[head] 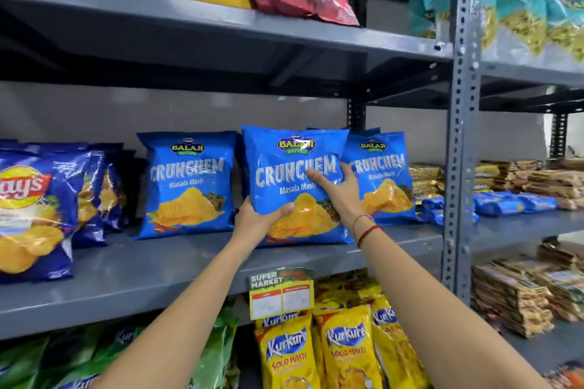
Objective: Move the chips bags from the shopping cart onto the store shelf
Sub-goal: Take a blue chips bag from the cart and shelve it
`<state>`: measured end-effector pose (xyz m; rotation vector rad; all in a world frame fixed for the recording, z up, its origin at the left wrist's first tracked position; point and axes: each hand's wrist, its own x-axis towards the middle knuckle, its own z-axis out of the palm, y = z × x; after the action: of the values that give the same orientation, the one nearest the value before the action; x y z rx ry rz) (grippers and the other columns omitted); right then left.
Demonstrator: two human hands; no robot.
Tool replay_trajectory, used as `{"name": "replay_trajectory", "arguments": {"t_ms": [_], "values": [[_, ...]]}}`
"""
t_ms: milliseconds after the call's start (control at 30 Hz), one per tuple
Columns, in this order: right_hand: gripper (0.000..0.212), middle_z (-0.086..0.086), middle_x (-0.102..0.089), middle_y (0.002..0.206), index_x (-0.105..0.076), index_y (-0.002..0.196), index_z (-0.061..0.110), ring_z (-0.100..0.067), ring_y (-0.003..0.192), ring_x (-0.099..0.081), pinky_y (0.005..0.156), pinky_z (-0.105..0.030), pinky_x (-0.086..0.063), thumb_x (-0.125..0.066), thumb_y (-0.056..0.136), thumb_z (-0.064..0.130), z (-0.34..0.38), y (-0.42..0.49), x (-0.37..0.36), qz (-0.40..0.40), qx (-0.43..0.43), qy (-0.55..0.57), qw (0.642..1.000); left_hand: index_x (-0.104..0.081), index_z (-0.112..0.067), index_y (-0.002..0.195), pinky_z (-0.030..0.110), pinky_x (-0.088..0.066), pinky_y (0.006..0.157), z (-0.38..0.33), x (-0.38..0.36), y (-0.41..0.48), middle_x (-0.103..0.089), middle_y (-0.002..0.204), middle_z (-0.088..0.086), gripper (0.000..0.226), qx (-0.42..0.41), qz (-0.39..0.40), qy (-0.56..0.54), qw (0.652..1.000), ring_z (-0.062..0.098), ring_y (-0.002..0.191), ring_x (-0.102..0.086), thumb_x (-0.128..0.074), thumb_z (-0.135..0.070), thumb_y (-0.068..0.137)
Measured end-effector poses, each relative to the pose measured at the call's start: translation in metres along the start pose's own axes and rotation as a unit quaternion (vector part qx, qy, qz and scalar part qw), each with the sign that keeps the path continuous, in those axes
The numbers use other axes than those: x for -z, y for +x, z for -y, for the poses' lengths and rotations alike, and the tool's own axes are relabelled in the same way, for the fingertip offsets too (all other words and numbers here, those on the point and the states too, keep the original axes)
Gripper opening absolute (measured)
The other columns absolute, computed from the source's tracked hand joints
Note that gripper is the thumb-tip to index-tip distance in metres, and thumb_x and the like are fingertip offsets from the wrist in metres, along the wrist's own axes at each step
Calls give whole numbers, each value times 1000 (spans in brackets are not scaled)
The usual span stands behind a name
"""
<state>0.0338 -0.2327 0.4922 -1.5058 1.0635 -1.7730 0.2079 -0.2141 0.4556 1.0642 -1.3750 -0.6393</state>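
Seemingly both hands point(259, 218) steady blue chips bag point(294, 183) upright

- You see a bright blue Crunchem bag point(295, 183) with white lettering and yellow ridged chips.
- The shelf point(158, 268) is plain grey.
- The Kurkure packs point(316, 354) are yellow with blue logos.
- Red thread bands circle your right wrist point(363, 227).

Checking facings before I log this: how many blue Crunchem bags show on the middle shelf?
3: left bag standing alone, middle bag held by the left hand and right hand, right bag beside it. More may hide behind.
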Motion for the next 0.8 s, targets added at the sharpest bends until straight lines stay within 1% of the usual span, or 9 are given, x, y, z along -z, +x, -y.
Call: {"name": "replay_trajectory", "arguments": {"t_ms": [67,167,267,333,400,467,567,700,800], "values": [[53,23,-54,101,-46,110,19,6,89,-53,82,-2,-44,-81,73,35,-13,-4,2,16,-7,-36,999,-53,-23,116,41,-51,91,5,0,0,-63,117,-1,77,15,11,20,1000,18,104,-59,-83,-53,51],[71,14,-43,117,-44,134,15,-6,115,-44,103,-21,-35,-78,75,35,-32,-12,7,25,6,-64,998,-47,-14,125,42,-46,97,10,1,3,-56,126,4,82,38,1,46,998,23,114,-54,-83,-44,58],[75,8,-42,118,-39,139,9,-10,118,-41,97,-24,-33,-75,79,35,-33,-11,6,27,-4,-82,996,-42,-12,132,44,-48,96,9,0,2,-53,132,6,97,47,-3,56,997,25,116,-53,-83,-51,53],[80,6,-54,128,-43,134,12,-17,122,-50,102,-30,-40,-76,72,50,-28,-13,2,21,7,-113,993,-36,-12,136,43,-43,101,7,0,1,-48,138,7,107,55,-10,66,996,27,122,-48,-82,-56,51],[93,-4,-60,131,-43,134,15,-24,121,-56,102,-42,-46,-72,62,67,-29,-15,0,6,18,-136,991,-32,-9,139,39,-40,101,4,-3,-1,-44,141,9,99,51,-23,78,995,28,127,-43,-81,-47,61],[94,-8,-56,137,-37,140,14,-26,125,-53,103,-43,-45,-70,67,65,-32,-19,1,2,12,-136,991,-27,-9,141,41,-36,102,4,-5,-3,-39,144,11,99,43,-38,98,994,29,131,-37,-79,-44,65],[80,-11,-47,144,-35,142,11,-26,134,-43,107,-39,-38,-65,81,52,-30,-35,7,-29,34,-137,990,-26,-11,140,44,-33,105,-1,-6,-13,-36,143,13,92,-10,-75,128,989,30,131,-34,-76,-43,70],[55,-6,-55,130,-45,133,14,-18,120,-51,93,-24,-40,-62,88,40,-34,-72,33,-82,81,-117,986,-37,-12,133,40,-34,102,-14,-20,-47,-39,135,13,64,-146,-167,140,965,27,125,-37,-66,-34,80],[35,-2,-59,117,-52,120,22,-17,110,-56,93,-30,-46,-63,89,34,-47,-111,68,-129,93,-107,981,-48,-11,123,30,-36,97,-14,-45,-88,-50,124,10,44,-241,-147,100,954,22,117,-46,-63,-24,84]]}}
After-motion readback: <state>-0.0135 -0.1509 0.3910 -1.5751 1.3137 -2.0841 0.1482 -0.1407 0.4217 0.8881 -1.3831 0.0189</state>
